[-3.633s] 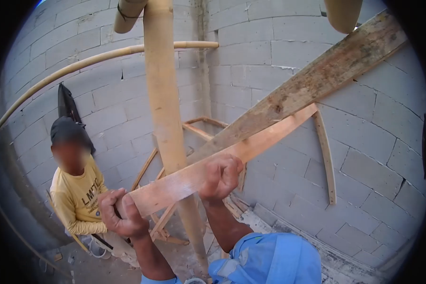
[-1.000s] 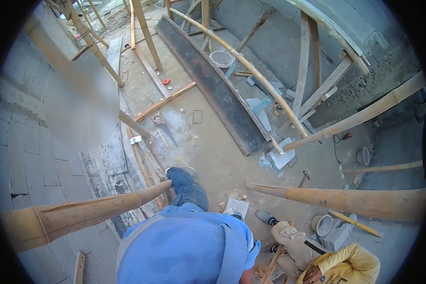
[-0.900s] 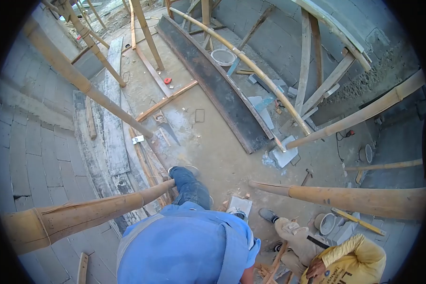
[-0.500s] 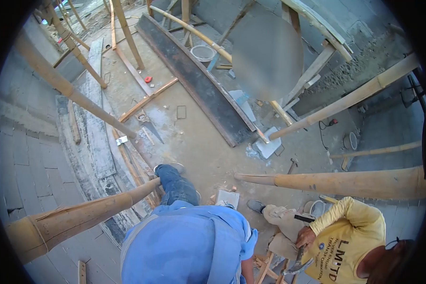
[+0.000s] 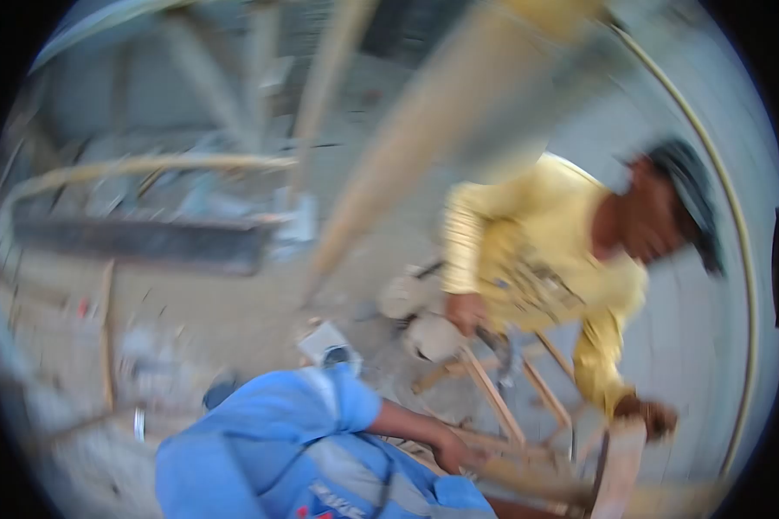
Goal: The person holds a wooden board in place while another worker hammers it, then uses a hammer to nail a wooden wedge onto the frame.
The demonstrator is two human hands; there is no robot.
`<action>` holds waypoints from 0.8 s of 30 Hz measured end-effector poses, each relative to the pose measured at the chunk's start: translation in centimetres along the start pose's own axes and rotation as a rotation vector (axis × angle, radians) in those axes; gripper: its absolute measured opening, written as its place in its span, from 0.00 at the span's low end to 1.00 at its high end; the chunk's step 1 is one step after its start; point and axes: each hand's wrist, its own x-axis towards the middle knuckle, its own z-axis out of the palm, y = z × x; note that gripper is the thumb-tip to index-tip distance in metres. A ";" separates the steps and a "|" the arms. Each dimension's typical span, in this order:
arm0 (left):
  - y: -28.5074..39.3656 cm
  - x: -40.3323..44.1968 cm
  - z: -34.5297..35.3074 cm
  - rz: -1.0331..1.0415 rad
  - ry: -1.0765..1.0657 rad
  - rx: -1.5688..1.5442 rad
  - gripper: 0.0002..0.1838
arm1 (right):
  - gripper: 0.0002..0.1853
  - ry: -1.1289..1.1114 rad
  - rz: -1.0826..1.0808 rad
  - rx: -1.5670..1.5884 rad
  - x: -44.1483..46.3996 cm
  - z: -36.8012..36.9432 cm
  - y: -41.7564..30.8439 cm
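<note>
My right hand reaches out from a blue sleeve at the lower middle. It is beside or touching a wooden board in a cluster of wooden pieces; motion blur smears the fingers, so their grip is unclear. My left hand is out of sight. Across the wood, a co-worker in a yellow shirt sits low. One of the co-worker's hands is around a blurred tool with a grey metallic part. Their other hand is beside an upright wooden piece.
A thick bamboo pole slants across the view in front. A long dark trough-like form lies on the floor at left. Near my body is a whitish slab. A thin pole or hose curves along the right wall.
My view has swung to the right, bringing the co-worker and wooden pieces nearer the centre. My right forearm and hand have come into clear sight. The co-worker's second hand now shows.
</note>
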 end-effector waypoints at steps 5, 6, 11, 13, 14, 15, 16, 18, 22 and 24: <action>1.9 -1.0 -2.2 -0.063 0.070 0.093 0.50 | 0.15 0.204 -0.139 -0.137 2.8 -0.4 -8.6; 2.0 -2.1 -3.4 -0.105 0.084 0.079 0.47 | 0.15 0.217 -0.161 -0.124 2.2 0.1 -10.2; 7.0 -3.9 -4.5 0.295 0.567 0.156 0.32 | 0.17 0.193 -0.143 -0.185 1.5 0.8 -13.2; 8.7 -4.4 -5.7 0.564 0.815 0.169 0.29 | 0.18 0.154 -0.137 -0.179 1.5 1.1 -12.8; 9.4 -4.0 -7.0 0.684 0.971 0.165 0.28 | 0.18 0.151 -0.126 -0.147 1.3 1.6 -12.3; 10.4 -3.4 -8.3 0.805 1.137 0.153 0.27 | 0.19 0.146 -0.118 -0.107 1.3 1.9 -12.1; 11.3 -2.2 -9.9 0.865 1.250 0.090 0.29 | 0.18 0.135 -0.120 -0.107 1.3 2.1 -11.8; 13.4 0.5 -12.9 0.921 1.360 -0.001 0.31 | 0.17 0.122 -0.106 -0.121 1.1 2.3 -11.3; 19.0 6.4 -14.0 0.930 1.193 -0.535 0.36 | 0.17 0.108 -0.101 -0.105 3.0 1.8 -10.0; 18.9 8.0 -14.1 0.979 0.816 -1.133 0.34 | 0.18 0.078 -0.121 -0.125 3.0 1.4 -9.1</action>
